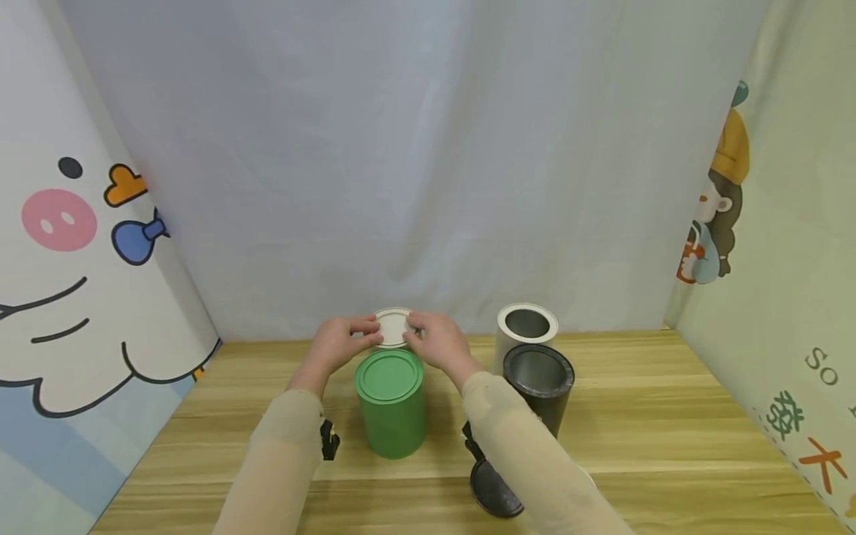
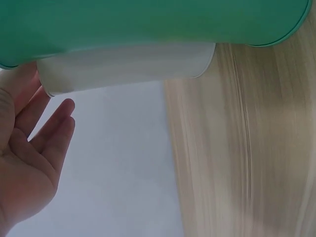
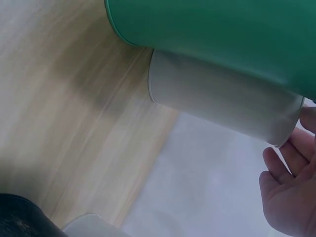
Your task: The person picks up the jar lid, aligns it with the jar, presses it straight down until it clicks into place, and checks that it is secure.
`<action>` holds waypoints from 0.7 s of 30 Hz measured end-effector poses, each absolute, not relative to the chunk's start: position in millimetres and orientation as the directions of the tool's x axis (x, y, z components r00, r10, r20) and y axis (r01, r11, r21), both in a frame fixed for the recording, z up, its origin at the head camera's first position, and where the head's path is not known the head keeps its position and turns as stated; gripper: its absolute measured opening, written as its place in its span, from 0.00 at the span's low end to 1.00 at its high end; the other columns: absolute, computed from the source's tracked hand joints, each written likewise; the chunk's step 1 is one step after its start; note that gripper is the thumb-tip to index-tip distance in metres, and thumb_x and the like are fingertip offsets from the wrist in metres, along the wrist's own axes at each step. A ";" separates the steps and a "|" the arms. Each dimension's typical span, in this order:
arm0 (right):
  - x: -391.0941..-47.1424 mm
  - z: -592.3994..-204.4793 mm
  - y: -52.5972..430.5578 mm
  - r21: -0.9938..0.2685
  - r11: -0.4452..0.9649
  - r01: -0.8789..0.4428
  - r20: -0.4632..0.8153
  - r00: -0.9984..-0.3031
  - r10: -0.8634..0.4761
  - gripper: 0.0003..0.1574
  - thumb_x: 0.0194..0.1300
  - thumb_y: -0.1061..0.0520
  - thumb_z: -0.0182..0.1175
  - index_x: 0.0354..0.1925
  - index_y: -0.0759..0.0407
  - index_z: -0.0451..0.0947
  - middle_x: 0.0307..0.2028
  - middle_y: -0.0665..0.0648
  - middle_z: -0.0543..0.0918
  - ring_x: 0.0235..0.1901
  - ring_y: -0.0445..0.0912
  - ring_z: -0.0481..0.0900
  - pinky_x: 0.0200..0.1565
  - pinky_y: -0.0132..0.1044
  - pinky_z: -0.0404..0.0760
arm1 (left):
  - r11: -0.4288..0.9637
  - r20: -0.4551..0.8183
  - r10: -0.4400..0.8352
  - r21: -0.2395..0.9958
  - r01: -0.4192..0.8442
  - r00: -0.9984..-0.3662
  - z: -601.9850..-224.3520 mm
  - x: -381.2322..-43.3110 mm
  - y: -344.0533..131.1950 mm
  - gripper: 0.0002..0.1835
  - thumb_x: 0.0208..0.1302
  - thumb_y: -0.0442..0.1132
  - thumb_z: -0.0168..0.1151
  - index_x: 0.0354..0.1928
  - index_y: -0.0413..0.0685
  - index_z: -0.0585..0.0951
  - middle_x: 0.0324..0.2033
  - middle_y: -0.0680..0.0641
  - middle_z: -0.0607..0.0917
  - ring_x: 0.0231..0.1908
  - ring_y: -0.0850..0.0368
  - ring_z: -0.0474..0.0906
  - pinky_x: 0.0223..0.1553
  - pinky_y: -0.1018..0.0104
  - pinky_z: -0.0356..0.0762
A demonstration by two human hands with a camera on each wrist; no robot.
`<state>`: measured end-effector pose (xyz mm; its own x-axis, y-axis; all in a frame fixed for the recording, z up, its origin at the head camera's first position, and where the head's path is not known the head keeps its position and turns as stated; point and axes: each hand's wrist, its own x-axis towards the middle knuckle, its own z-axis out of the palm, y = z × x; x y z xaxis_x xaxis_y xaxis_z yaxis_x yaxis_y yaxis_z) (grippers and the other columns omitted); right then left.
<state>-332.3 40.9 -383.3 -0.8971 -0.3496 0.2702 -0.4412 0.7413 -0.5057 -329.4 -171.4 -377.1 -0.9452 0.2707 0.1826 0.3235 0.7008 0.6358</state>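
Behind the green canister (image 1: 394, 420) stands a white canister (image 2: 128, 64) with a white lid (image 1: 393, 328) on top. My left hand (image 1: 341, 342) holds the lid's left edge between thumb and fingers. On the opposite edge, my right hand (image 1: 438, 340) holds it the same way. In the left wrist view, the outer fingers (image 2: 55, 133) hang loosely bent beside the canister top. The right wrist view likewise shows bent fingers (image 3: 276, 170) next to its top end. A green lid (image 1: 389, 375) covers the green canister, which hides most of the white one.
To the right stand an uncovered white canister (image 1: 504, 349) and, before it, an uncovered black canister (image 1: 555, 409). A black lid (image 1: 493, 490) lies on the wooden table (image 1: 394, 501), partly hidden by my right sleeve. A pale curtain (image 1: 334, 186) hangs along the table's far edge.
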 end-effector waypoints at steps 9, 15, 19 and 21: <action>-330.8 -373.0 39.3 -0.495 0.770 -0.403 0.225 -0.915 -0.335 0.22 0.70 0.51 0.62 0.59 0.56 0.81 0.56 0.57 0.82 0.53 0.53 0.80 0.53 0.46 0.78 | 0.725 0.133 0.254 0.630 0.280 -0.958 -372.8 -331.9 -169.9 0.22 0.66 0.47 0.67 0.57 0.43 0.83 0.63 0.46 0.77 0.66 0.40 0.67 0.63 0.43 0.68; -334.8 -369.8 36.6 -0.518 0.785 -0.340 0.159 -0.940 -0.302 0.23 0.68 0.50 0.65 0.59 0.56 0.81 0.51 0.55 0.85 0.49 0.49 0.80 0.49 0.42 0.79 | 0.714 0.091 0.216 0.664 0.220 -0.972 -371.7 -331.7 -169.8 0.22 0.65 0.46 0.68 0.58 0.44 0.82 0.63 0.45 0.77 0.65 0.39 0.68 0.62 0.43 0.70; -337.6 -367.2 35.4 -0.509 0.795 -0.330 0.142 -0.943 -0.301 0.13 0.66 0.50 0.66 0.45 0.56 0.84 0.41 0.53 0.85 0.41 0.47 0.79 0.44 0.40 0.78 | 0.703 0.069 0.203 0.684 0.194 -0.977 -369.9 -330.6 -168.9 0.24 0.65 0.47 0.68 0.60 0.45 0.81 0.64 0.44 0.76 0.64 0.39 0.69 0.61 0.43 0.71; -338.3 -366.1 34.6 -0.507 0.796 -0.331 0.138 -0.943 -0.304 0.11 0.66 0.51 0.67 0.41 0.57 0.83 0.38 0.53 0.84 0.39 0.47 0.78 0.42 0.40 0.78 | 0.699 0.060 0.198 0.691 0.184 -0.978 -368.7 -329.8 -168.3 0.24 0.65 0.47 0.68 0.60 0.46 0.81 0.64 0.44 0.76 0.64 0.40 0.69 0.60 0.44 0.72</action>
<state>-338.3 34.6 -366.1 -0.9425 -0.3042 0.1382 -0.3312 0.7957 -0.5072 -329.8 -168.3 -368.7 -0.9784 0.1980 0.0602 0.1840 0.6990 0.6911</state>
